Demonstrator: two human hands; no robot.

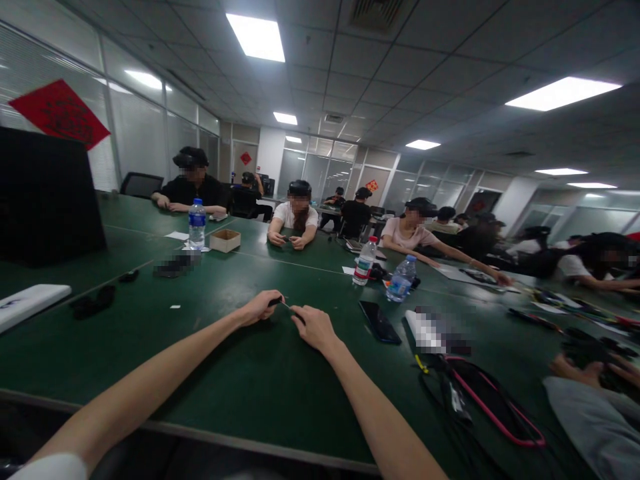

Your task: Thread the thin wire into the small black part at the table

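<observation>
My left hand [261, 307] is closed above the green table, gripping a small black object [275, 302]. From that object a thin, pale, metallic-looking piece [285, 305] reaches toward my right hand [314, 326]. The right hand's fingers are bent and pressed together at the other end of this piece; what lies inside them is hidden. The object's exact kind is too small to make out. Both forearms stretch forward over the table, and the hands are close together but apart.
A dark phone [380, 321], water bottles [400, 279], and a pink-edged black item [495, 400] with cables lie to the right. To the left are an open box [225, 241], a bottle [197, 227] and a white device [33, 303]. Several people sit around the green table [210, 373].
</observation>
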